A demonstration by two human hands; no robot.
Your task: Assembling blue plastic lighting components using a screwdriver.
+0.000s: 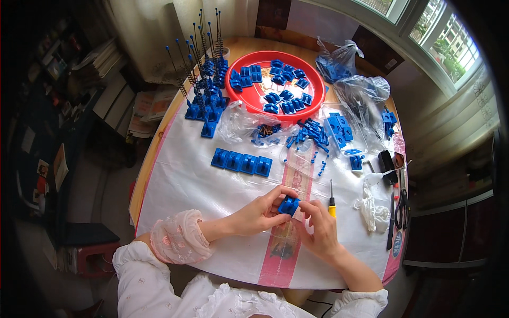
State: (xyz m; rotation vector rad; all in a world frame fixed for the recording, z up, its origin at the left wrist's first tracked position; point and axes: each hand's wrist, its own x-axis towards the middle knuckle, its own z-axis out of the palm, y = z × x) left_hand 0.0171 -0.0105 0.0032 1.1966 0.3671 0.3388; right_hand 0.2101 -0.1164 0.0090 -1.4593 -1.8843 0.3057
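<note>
Between my hands, over the front middle of the table, is a blue plastic part with a square base (288, 205). My left hand (261, 213) grips it from the left between thumb and fingers. The fingertips of my right hand (320, 227) are closed at its right side; whether they pinch something small there I cannot make out. Ahead of my left hand several similar blue parts (241, 161) stand in a row. A screwdriver (332, 204) with a yellow and black handle lies just right of my right hand, its shaft pointing away from me.
A red round tray (231, 91) holds several blue parts. Blue pieces with tall springs (199, 79) stand at the far left. A clear plastic box (345, 155), small blue pieces (312, 132), plastic bags (366, 87), scissors (403, 206) and crumpled white plastic (374, 209) also lie about.
</note>
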